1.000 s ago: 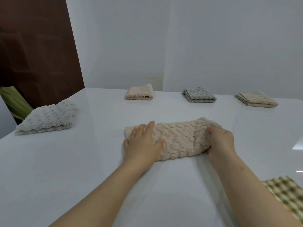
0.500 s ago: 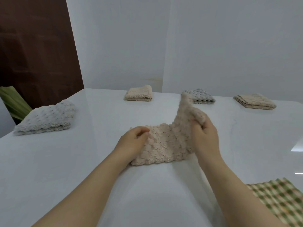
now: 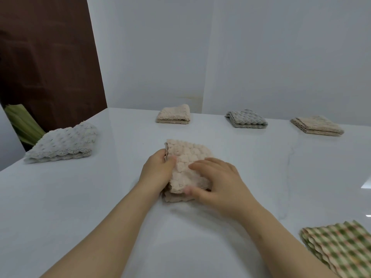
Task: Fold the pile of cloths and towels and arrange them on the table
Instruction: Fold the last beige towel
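Note:
A beige bobbled towel (image 3: 186,159) lies folded into a small square in the middle of the white table (image 3: 80,197). My left hand (image 3: 158,173) grips its left edge, thumb on top and fingers curled under the layers. My right hand (image 3: 218,187) rests on the towel's right half with fingers spread and fairly straight, pressing the top layer down. Folded cloths lie spaced out on the table: a beige one (image 3: 174,114), a grey one (image 3: 246,121) and a tan one (image 3: 317,128) along the back, and a pale grey one (image 3: 64,142) at the left.
A green and tan checked cloth (image 3: 341,251) lies at the table's front right corner. White walls close off the back. A brown panel (image 3: 48,57) and green leaves (image 3: 22,123) stand beyond the table's left edge.
My right hand carried the towel's right end up and over to the left, laying it on the left half. The towel went from a long strip to a square. My left hand now grips the left edge.

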`<move>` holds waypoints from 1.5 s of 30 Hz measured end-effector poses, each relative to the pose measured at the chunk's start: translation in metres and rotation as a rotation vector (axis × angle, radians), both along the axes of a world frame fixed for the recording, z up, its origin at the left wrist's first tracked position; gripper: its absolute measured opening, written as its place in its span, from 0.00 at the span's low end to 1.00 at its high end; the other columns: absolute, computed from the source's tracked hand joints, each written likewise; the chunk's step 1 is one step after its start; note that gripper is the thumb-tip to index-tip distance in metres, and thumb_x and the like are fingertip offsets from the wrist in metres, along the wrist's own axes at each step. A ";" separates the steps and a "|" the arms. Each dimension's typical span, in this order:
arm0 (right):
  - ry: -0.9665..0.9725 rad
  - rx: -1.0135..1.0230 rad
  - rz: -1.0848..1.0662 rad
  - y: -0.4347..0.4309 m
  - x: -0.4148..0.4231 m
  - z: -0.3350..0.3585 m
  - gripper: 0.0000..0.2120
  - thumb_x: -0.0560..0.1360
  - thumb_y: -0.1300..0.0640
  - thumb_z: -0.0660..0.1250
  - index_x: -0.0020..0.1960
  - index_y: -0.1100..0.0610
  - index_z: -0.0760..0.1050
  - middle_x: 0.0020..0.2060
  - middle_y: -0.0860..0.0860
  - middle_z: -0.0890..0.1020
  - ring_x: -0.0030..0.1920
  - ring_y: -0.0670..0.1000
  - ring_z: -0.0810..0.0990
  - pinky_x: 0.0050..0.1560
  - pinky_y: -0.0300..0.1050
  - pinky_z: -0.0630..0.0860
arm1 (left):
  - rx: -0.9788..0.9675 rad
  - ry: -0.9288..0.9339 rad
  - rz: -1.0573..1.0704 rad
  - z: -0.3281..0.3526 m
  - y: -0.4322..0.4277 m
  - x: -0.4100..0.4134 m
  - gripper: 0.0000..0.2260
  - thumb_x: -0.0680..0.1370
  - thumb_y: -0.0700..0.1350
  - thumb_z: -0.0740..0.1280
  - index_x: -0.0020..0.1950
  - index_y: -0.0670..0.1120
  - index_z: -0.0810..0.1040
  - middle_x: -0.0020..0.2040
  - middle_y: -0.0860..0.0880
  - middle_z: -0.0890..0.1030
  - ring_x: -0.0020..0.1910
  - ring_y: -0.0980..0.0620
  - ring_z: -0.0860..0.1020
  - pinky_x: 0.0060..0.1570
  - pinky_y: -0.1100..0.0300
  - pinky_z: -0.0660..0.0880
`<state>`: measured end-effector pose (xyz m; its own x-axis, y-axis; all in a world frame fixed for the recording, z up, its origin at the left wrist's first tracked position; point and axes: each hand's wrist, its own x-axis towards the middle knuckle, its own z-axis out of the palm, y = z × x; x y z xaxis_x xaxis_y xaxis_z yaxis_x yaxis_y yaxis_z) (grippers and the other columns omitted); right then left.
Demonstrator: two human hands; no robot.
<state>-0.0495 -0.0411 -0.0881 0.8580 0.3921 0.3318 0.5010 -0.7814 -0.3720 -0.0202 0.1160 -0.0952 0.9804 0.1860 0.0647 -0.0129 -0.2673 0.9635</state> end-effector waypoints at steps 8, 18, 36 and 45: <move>0.112 0.366 -0.166 -0.008 0.006 -0.008 0.07 0.76 0.53 0.62 0.48 0.51 0.78 0.42 0.39 0.78 0.48 0.44 0.73 0.50 0.40 0.67 | 0.473 -0.017 0.071 -0.010 0.005 0.006 0.21 0.78 0.46 0.60 0.71 0.52 0.62 0.60 0.44 0.75 0.62 0.43 0.70 0.60 0.51 0.69; 0.370 0.402 -0.391 -0.013 0.007 -0.006 0.27 0.74 0.47 0.63 0.70 0.50 0.60 0.43 0.44 0.73 0.56 0.53 0.76 0.61 0.52 0.70 | 0.516 0.165 -0.148 0.007 0.007 -0.030 0.29 0.72 0.58 0.67 0.70 0.61 0.59 0.60 0.51 0.75 0.56 0.50 0.75 0.57 0.54 0.72; 1.016 0.622 -0.332 -0.010 -0.099 0.042 0.25 0.76 0.57 0.63 0.70 0.49 0.58 0.42 0.49 0.79 0.43 0.48 0.78 0.43 0.39 0.76 | -0.085 0.458 -0.068 0.049 0.022 -0.134 0.14 0.79 0.38 0.60 0.53 0.58 0.71 0.51 0.57 0.72 0.48 0.62 0.74 0.36 0.74 0.74; 1.036 0.528 -0.326 -0.005 -0.118 0.044 0.26 0.75 0.55 0.65 0.69 0.48 0.60 0.45 0.46 0.79 0.49 0.49 0.79 0.53 0.44 0.75 | -0.032 0.512 -0.046 0.051 0.028 -0.156 0.18 0.78 0.39 0.63 0.61 0.59 0.67 0.57 0.49 0.74 0.53 0.52 0.75 0.43 0.67 0.73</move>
